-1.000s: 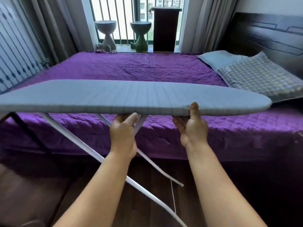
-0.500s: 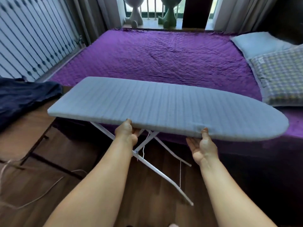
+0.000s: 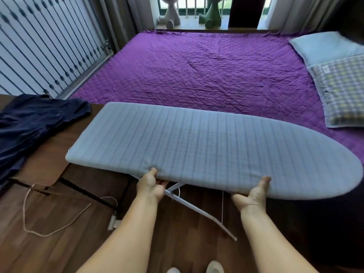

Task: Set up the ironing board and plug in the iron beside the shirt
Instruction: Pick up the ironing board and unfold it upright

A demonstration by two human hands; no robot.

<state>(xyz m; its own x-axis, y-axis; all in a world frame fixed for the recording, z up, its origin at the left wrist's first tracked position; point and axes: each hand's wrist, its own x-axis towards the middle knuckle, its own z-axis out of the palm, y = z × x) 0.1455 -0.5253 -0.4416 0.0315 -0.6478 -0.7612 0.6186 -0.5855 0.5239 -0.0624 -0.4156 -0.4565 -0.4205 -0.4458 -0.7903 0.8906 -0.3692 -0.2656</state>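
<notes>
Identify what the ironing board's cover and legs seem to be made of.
Ironing board cover: apparently padded woven fabric, matte pale blue with faint stripes, puckering at the left hand. Legs: probably white-painted metal tubing, thin, straight, smooth.

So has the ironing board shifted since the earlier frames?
Cannot tell: the camera itself rose. The ironing board still ends below the checked pillow, its square end by the navy shirt.

Ironing board (image 3: 206, 146) before bed (image 3: 206, 69), shirt (image 3: 33, 123) left
</notes>
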